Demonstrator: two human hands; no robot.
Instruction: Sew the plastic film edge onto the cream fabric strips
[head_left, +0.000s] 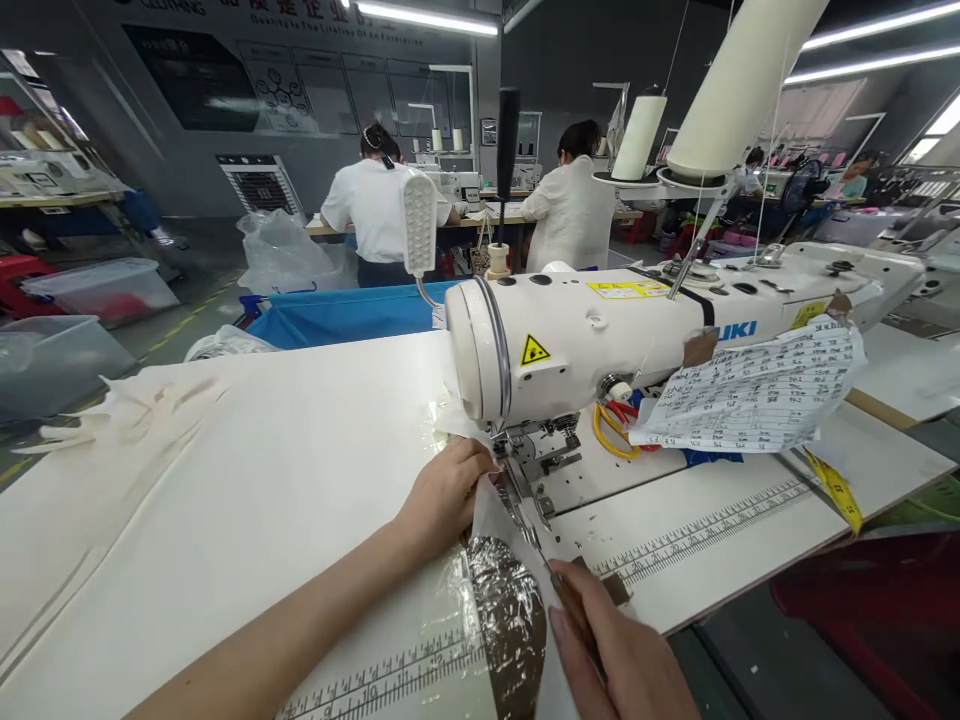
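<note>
A white JUKI sewing machine stands on the white table. My left hand, its fingers bent together, presses on pale fabric just in front of the needle area. My right hand is closed round the brown handle of a slim metal-tipped tool, whose tip reaches toward the fabric beside the presser area. The pale cloth runs down between both hands, next to a brown strip under clear, shiny film. What lies under my left fingertips is hidden.
Cream fabric is spread at the left. A handwritten sheet, a yellow tape measure and red and yellow rings are at the right. Thread cones stand above. Behind a blue cloth bin, people in white sit at machines.
</note>
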